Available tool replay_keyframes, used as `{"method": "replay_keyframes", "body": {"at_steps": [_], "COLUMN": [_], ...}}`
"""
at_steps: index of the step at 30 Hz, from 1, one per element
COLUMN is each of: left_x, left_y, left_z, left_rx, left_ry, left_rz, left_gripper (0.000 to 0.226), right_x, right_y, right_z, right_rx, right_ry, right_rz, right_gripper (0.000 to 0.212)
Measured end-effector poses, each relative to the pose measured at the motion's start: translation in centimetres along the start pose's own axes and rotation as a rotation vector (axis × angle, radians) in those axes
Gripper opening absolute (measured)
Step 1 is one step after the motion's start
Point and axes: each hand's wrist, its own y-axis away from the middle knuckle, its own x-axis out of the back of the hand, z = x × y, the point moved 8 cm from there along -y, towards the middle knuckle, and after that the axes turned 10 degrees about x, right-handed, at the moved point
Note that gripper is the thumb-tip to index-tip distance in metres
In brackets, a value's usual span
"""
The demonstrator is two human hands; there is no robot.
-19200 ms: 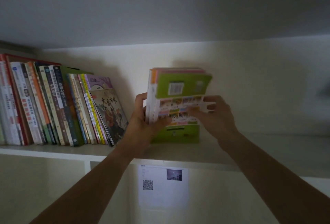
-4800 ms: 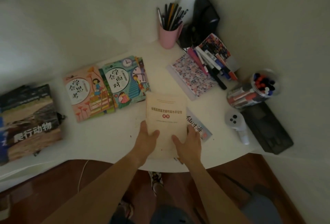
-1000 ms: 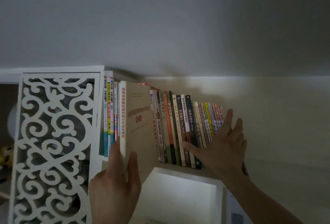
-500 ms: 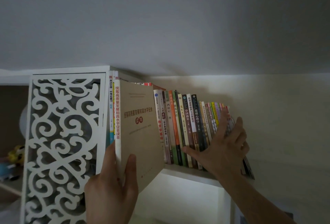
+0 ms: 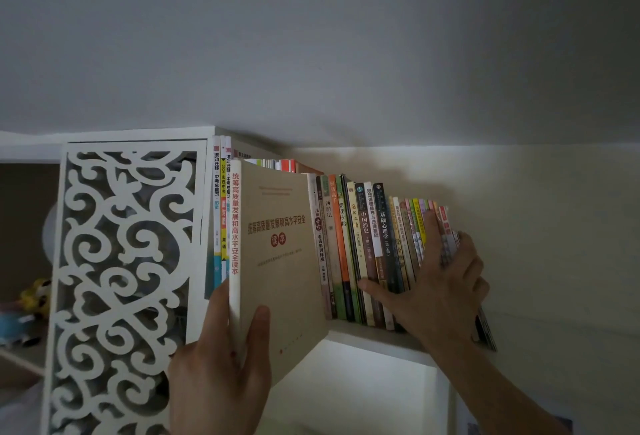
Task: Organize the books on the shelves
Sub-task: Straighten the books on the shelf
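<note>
My left hand (image 5: 221, 369) grips the lower spine of a beige book (image 5: 277, 261) with red lettering, thumb on its cover and fingers behind. The book stands upright, partly slid into a gap in the row, its bottom corner hanging out past the shelf edge (image 5: 367, 337). To its left stand three tall thin books (image 5: 221, 213). To its right runs a row of leaning books (image 5: 370, 247). My right hand (image 5: 440, 282) presses flat against the right end of that row, fingers spread, thumb lying across the lower spines.
A white carved lattice panel (image 5: 121, 278) closes the shelf's left side. The ceiling hangs close above. A lit white compartment (image 5: 363, 386) lies below the shelf. The cream wall (image 5: 554, 244) runs right of the books. Toys (image 5: 31, 299) sit at the far left.
The beige book has moved a little farther into the gap. My right hand has stayed on the row's right end, and the view has shifted slightly left.
</note>
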Motion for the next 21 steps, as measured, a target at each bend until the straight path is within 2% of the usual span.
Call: {"method": "replay_keyframes", "body": {"at_steps": [21], "left_x": [0.59], "left_y": [0.78], "left_z": [-0.44], "left_rx": [0.066], "left_ry": [0.032], "left_rz": [-0.004], "left_gripper": [0.043], "right_x": [0.09], "right_y": [0.47], "right_z": [-0.40], "right_rx": [-0.037], "right_ry": [-0.012], "right_rz": [0.043], "right_gripper": [0.134]}}
